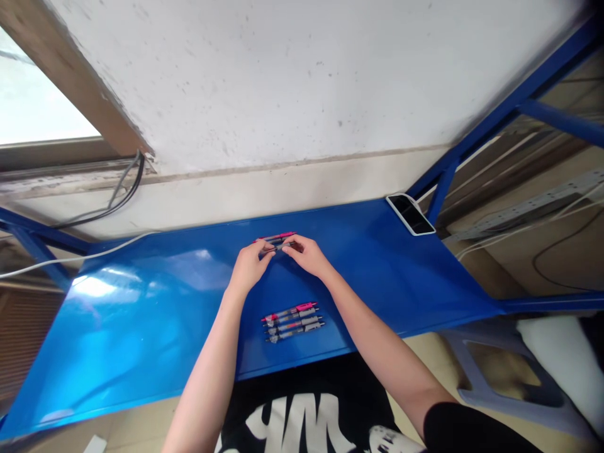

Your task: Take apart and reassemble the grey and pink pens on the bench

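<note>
Both hands meet over the far middle of the blue table (358,251). My left hand (251,264) pinches one end of a dark pen (278,247), and my right hand (306,255) pinches its other end. Fingers cover parts of this pen. Just beyond my fingertips lies a pink pen (283,236) on the tabletop. Closer to my body, several pens rest side by side: a pink-gripped pen (290,312) at the back and grey-gripped pens (295,328) in front of it.
A white-framed device with a dark screen (411,214) lies at the table's back right corner. A white cable (108,251) crosses the left back edge. Blue metal frame bars (443,189) rise on the right. Below the right side stands a grey stool (509,377).
</note>
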`<state>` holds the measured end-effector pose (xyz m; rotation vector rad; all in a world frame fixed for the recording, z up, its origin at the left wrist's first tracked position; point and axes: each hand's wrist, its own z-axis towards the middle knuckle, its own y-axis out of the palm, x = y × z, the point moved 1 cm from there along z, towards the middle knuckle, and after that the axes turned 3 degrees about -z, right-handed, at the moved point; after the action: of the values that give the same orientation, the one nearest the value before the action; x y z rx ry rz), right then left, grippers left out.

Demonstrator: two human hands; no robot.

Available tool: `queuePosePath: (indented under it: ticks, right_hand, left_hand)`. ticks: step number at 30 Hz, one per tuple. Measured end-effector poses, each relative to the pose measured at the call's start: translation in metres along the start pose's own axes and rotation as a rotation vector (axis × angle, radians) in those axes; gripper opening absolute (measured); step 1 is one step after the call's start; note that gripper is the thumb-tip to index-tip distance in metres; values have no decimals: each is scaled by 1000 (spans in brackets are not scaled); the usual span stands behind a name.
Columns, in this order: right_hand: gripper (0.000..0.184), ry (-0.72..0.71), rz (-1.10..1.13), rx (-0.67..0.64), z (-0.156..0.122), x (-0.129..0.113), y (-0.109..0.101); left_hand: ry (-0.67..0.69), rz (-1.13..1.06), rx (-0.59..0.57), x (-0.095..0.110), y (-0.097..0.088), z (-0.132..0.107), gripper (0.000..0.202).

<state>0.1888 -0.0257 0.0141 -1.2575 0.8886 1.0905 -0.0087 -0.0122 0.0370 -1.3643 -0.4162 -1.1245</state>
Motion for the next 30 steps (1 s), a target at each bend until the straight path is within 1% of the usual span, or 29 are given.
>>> queuePosePath:
  ticks: [2, 4, 6, 9, 12, 14, 15, 17, 19, 20, 22, 25, 27, 30]
  right_hand:
    - [26, 14, -39, -13, -1, -1, 0]
    - [35, 33, -57, -28, -1, -2, -1]
    - [45, 49, -27, -47, -1, -3, -3]
    - [56, 99, 36, -74, 0, -5, -5]
    - [60, 143, 83, -81, 1, -4, -4]
    - [59, 144, 124, -54, 2, -3, -3]
    - [58, 138, 146, -31, 2, -2, -2]
    - [55, 121, 195, 21, 3, -1, 0]
    - [50, 111, 245, 58, 3, -1, 1]
    - [47, 106, 261, 61, 2, -1, 1]
    - [41, 90, 262, 41, 2, -2, 3]
    - [36, 71, 234, 7, 1, -4, 5]
    - [33, 68, 231, -2, 1, -5, 8]
    - [30, 69, 222, -17, 1, -4, 11]
  left_hand:
    - [13, 7, 8, -2, 0, 0, 3]
    - [31, 17, 24, -4, 1, 0, 1]
    - [48, 32, 41, -4, 1, 0, 0]
    - [67, 53, 52, -1, 2, -1, 2]
    - [98, 48, 66, 6, 2, -2, 4]
    - [109, 20, 113, 11, 0, -1, 5]
    - [96, -3, 155, 12, -1, -1, 7]
    - [11, -86, 268, 10, -4, 1, 15]
    - [-131, -254, 384, 2, -6, 3, 22]
    - [-203, -368, 421, -3, -6, 5, 26]
    - [-299, -589, 428, -13, -6, 7, 32]
    - [-338, -825, 416, -21, -5, 8, 37]
    - [-340, -893, 417, -21, -5, 9, 39]
    - [-344, -914, 356, -15, -6, 8, 38]
